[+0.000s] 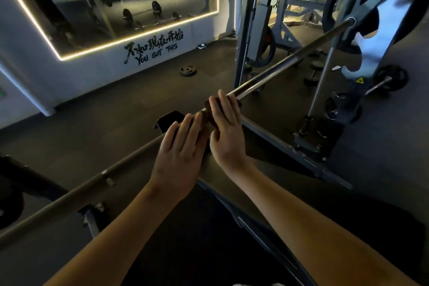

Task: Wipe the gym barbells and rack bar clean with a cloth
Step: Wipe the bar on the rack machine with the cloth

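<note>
Beyond the fingertips, up and to the right: grey steel rack frame [242, 30] with square-section uprights, carrying the far end of the rack bar [290, 60].

The bar runs on a long diagonal under both palms. It is round and smooth, glossy past the fingers, duller with a collar ring on the wrist side.

Below the fingers: dark matte floor [116, 109]. A black weight plate [188, 70] lies flat on it, well apart from the hands.

Left hand [178, 153]: fingers [185, 127] straight and close together, laid flat along the bar. Judged to be pressing the cloth's near end down so it does not bunch.

Right hand [226, 132]: fingers draped over the top of the bar with the thumb tucked underneath, holding the cloth around the steel. This hold would let the wrap slide along the bar.

Cloth [206, 111]: dark brown, soft, folded small. It is wrapped on the bar mid-span between and under the two sets of fingers, and mostly hidden by them. Its texture cannot be resolved.
</note>
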